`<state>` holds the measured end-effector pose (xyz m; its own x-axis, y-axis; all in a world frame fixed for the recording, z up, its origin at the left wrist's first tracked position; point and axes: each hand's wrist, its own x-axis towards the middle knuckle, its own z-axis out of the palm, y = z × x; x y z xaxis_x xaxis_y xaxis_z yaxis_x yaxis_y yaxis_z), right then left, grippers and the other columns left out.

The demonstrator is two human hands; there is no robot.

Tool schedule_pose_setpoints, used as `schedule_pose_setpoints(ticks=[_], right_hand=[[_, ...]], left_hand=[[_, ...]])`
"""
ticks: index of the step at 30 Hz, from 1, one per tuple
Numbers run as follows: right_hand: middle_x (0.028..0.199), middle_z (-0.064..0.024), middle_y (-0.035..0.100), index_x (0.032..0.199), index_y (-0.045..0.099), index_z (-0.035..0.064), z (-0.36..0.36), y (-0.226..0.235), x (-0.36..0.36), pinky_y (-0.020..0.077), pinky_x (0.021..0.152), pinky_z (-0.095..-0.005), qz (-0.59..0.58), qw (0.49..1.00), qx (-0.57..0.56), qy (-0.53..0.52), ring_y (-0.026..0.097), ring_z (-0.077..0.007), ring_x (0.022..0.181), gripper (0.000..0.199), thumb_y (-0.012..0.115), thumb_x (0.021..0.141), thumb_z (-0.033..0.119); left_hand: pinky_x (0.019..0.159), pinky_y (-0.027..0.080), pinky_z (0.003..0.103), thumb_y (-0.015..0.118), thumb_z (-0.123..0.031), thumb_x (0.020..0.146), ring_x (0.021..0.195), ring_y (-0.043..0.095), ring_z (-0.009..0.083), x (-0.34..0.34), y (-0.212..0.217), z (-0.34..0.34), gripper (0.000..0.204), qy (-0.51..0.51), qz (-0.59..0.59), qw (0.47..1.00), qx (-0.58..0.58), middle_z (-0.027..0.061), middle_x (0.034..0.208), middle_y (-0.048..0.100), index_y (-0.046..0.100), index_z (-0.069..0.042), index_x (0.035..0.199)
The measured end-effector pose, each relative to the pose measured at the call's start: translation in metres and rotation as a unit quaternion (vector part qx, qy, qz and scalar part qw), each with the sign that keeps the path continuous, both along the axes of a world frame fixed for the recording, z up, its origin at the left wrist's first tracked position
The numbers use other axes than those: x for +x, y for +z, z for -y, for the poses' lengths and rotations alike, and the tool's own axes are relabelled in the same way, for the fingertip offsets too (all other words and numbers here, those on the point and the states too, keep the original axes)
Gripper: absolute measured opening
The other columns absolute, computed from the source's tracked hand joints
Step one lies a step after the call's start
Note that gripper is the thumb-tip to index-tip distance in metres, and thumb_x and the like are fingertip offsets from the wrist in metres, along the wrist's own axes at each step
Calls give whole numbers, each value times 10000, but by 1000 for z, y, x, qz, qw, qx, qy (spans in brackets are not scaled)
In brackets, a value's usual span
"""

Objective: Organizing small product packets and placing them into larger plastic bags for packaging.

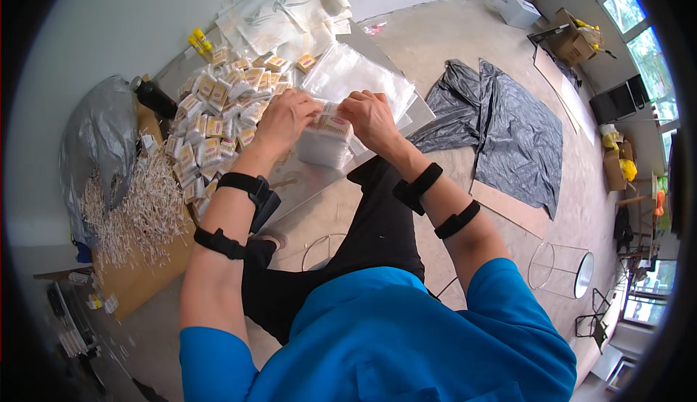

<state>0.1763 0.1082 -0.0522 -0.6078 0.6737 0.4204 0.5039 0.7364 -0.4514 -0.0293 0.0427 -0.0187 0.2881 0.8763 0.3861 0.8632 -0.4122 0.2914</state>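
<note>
Between my two hands is a clear plastic bag [323,149] with small packs of cotton swabs in it, near the table's front edge. My left hand [285,121] is closed with bent fingers on the bag's upper left side. On the upper right, my right hand [374,122] pinches the bag, its fingertips curled over. A big pile of cotton swab packs [212,122] with yellow-brown labels spreads to the left of my left hand. Just beyond my right hand lies a stack of flat clear plastic bags [359,71]. What my fingertips press on is partly hidden.
Loose cotton swabs [138,209] heap at the left beside a silver-grey plastic sack [98,130]. A dark bottle [152,97] and yellow tubes [200,40] stand behind the pile. Black plastic sheeting [519,133] covers floor on the right, near a wire-frame stool [559,270].
</note>
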Motion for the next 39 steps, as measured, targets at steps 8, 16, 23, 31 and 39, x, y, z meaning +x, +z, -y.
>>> schedule_pose_setpoints(ticks=[8, 16, 23, 31, 39], right_hand=[[844, -9, 639, 835, 730, 150, 7, 3, -3, 372, 852, -367, -24, 999, -24, 18, 589, -212, 897, 117, 721, 741, 217], [818, -4, 635, 813, 738, 151, 7, 2, -14, 371, 866, -372, -47, 997, -33, 53, 588, -206, 888, 86, 706, 747, 196], [783, -16, 628, 795, 717, 158, 1, -4, -18, 369, 834, -367, 39, 997, -6, 59, 591, -207, 891, 57, 686, 750, 172], [846, -31, 639, 786, 698, 117, 1, 1, -18, 423, 802, -391, -6, 998, -37, 50, 602, -240, 889, 99, 703, 768, 214], [824, -58, 645, 772, 679, 96, 2, 1, -40, 469, 767, -396, 14, 996, -42, 75, 627, -265, 900, 68, 702, 753, 157]], left_hand=[[747, 478, 387, 681, -71, 808, 827, 592, 284, -5, 4, 0, 99, 1, 62, 994, -87, 96, 879, 601, 661, -28, 894], [764, 494, 398, 714, -106, 792, 824, 608, 261, -11, -1, 15, 227, 10, 65, 996, -62, 51, 821, 608, 734, -140, 1015], [743, 498, 379, 696, -128, 813, 816, 610, 250, -3, -8, 8, 114, 22, 11, 996, -86, 52, 819, 611, 746, -118, 915], [735, 487, 361, 699, -141, 810, 824, 621, 265, -19, -10, 6, 113, 54, 148, 976, -149, 87, 831, 628, 716, -46, 871], [719, 497, 324, 737, -115, 787, 776, 627, 227, -19, -8, 9, 190, 73, 129, 967, -207, 105, 854, 643, 655, -8, 922]])
